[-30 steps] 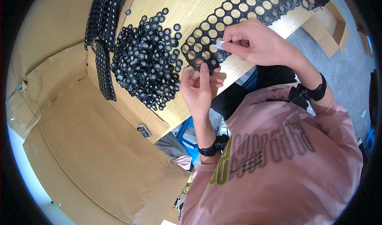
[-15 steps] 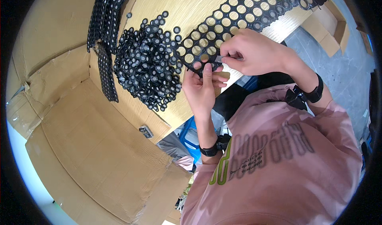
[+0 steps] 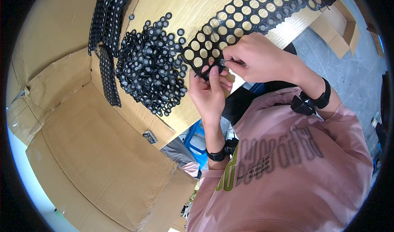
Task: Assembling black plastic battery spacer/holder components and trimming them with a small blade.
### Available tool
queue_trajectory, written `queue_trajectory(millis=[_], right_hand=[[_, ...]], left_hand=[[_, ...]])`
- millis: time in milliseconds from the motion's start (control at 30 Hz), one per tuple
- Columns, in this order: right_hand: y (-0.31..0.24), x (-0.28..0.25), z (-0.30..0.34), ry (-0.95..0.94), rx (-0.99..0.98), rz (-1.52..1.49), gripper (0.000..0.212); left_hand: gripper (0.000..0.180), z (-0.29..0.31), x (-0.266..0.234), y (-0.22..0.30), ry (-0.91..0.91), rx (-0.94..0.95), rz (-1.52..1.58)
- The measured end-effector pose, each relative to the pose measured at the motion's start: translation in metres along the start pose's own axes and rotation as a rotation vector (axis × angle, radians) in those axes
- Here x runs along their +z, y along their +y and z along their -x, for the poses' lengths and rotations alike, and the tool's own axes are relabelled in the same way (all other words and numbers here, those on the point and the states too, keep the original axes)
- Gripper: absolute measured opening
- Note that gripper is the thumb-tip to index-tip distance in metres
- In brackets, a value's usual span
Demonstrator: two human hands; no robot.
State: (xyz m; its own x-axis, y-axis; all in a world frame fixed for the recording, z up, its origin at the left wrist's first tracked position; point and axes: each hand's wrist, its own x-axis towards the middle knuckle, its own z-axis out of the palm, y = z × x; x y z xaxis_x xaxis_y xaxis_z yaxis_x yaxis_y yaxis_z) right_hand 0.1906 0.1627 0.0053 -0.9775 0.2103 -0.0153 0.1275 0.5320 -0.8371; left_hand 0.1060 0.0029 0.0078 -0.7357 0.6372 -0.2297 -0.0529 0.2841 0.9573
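Hands clamp centre-frame: left hand (image 3: pixel 209 90) grips sheet (image 3: pixel 254 10), right hand (image 3: pixel 256 59) pinches ring (image 3: pixel 223 62); a slip could tear it

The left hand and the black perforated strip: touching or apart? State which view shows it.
Touching. The head view shows the left hand with its thumb pressed on the near end of the black perforated strip, no gap between them.

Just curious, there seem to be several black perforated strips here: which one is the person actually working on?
The long strip across the wooden table's top; both hands grip its near end. The other strips lie untouched at the left, beside the pile of black rings.
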Motion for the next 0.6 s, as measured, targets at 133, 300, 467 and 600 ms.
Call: queue_trajectory(millis=[133,300,467,600], right_hand=[[0.0,0.0,0.001,0.034,-0.025,0.027,0.014],[0.008,0.01,0.002,0.155,-0.138,0.009,0.018],[0.01,0.007,0.003,0.106,-0.12,-0.024,0.016],[0.002,0.001,0.002,0.03,-0.026,-0.041,0.014]], left_hand=[[0.018,-0.004,-0.004,0.0,-0.007,-0.072,0.017],[0.018,-0.004,-0.004,0.003,-0.02,-0.123,0.006],[0.018,-0.003,-0.004,0.006,-0.012,-0.16,-0.028],[0.02,-0.001,-0.001,0.007,-0.004,-0.155,0.004]])
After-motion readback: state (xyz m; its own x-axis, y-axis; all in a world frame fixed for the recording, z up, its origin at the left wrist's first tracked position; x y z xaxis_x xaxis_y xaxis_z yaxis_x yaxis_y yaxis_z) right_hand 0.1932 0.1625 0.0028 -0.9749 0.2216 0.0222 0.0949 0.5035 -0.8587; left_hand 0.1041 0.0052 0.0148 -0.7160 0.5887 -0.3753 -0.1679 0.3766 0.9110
